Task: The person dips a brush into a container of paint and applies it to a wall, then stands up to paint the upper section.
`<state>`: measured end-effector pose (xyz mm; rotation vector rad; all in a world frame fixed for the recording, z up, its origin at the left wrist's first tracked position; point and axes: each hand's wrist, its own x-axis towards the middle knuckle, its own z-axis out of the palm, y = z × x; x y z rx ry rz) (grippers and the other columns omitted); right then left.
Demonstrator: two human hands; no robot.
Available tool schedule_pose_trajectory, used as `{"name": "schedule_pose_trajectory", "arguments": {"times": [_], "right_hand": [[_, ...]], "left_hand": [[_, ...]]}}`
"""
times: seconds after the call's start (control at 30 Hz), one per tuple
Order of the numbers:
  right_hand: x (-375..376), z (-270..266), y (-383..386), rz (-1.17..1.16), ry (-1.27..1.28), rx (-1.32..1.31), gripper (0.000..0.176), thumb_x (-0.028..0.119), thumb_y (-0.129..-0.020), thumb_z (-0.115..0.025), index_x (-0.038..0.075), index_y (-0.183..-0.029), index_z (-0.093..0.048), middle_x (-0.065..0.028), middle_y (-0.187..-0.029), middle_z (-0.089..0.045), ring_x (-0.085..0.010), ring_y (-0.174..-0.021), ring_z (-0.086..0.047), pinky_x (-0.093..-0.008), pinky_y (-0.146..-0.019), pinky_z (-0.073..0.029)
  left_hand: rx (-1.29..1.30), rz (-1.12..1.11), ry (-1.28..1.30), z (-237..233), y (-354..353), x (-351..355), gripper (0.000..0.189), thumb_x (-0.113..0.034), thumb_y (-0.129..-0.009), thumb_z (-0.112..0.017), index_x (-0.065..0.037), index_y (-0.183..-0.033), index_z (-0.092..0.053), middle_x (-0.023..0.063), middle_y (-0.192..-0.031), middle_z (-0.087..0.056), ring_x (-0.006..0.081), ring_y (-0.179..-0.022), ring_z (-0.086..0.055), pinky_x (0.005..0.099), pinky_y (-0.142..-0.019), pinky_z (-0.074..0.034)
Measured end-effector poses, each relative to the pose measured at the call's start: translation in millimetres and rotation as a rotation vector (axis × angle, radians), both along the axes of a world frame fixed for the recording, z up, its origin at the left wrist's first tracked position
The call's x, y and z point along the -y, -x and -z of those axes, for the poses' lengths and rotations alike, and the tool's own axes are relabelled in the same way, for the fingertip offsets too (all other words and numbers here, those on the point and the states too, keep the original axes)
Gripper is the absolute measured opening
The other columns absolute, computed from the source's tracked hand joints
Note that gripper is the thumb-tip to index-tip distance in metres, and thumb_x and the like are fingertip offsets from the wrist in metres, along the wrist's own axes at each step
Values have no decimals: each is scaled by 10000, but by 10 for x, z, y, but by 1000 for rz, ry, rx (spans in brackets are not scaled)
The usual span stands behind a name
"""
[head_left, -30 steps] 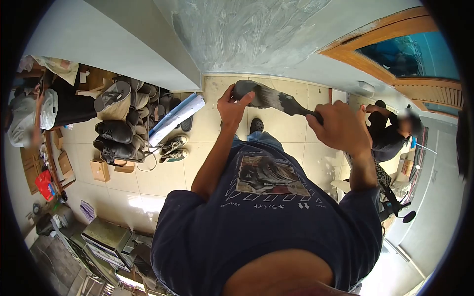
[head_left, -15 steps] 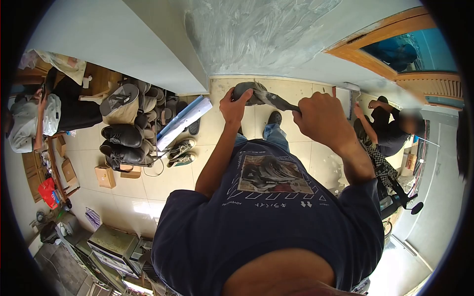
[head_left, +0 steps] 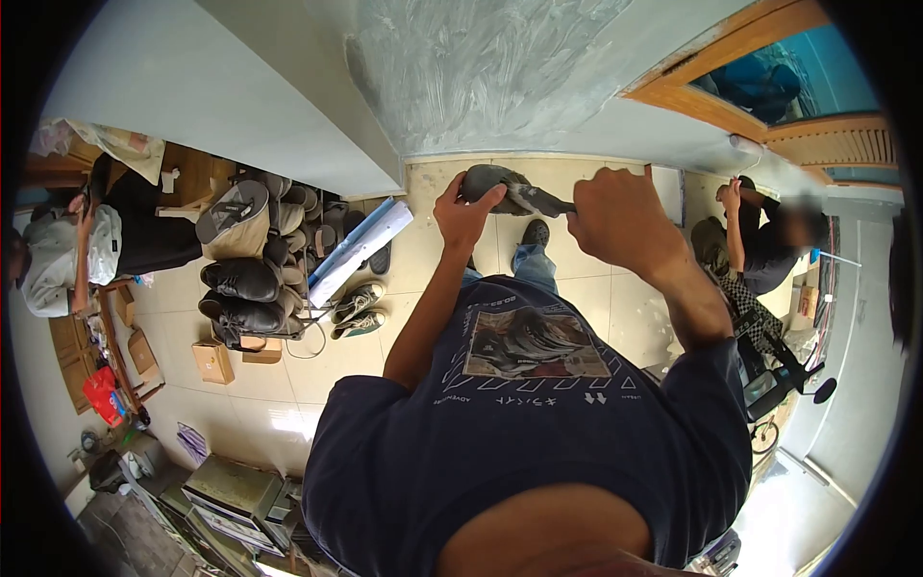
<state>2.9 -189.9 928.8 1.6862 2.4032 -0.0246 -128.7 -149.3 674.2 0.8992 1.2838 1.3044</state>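
My left hand grips a dark grey, rounded, bowl-like holder from its left side, thumb over the near edge. Grey-white smears cover its right part. In my right hand, closed in a fist, is the handle end of a putty knife. Its smeared blade lies against the right side of the holder, and my fingers hide the handle. Both hands are in front of my chest, above the tiled floor. Just beyond them rises a wall with streaky grey-white strokes.
A loaded shoe rack stands to the left, with a white roll leaning beside it and sneakers on the floor. One person is at far left; another is at right, near a parked motorbike and a wood-framed window.
The putty knife has tilted nearer level against the holder, and my right hand has shifted slightly left and up. The person at right has moved an arm. The view has shifted a little.
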Motion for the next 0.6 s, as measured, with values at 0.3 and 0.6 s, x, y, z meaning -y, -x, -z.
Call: {"name": "schedule_pose_trajectory", "arguments": {"times": [0.3,0.6], "right_hand": [[6,251,-83,44,-28,-126,158,165,-698,-620,10,-673,-614,-184,-649,-583,-340,-650,-603,-428,-586,-484],[194,471,-385,160,-103,-815,241,226,-736,-684,4,-830,-669,-164,-637,-626,-303,-557,-619,-341,-558,-493]], "left_hand": [[124,121,96,-30,-65,106,523,-255,-648,-784,58,-1031,-614,43,-766,-627,76,-652,-560,216,-591,-470],[248,234,187,-183,-149,80,431,-178,-759,-679,42,-1111,-566,78,-923,-620,129,-759,-600,244,-629,-521]]}}
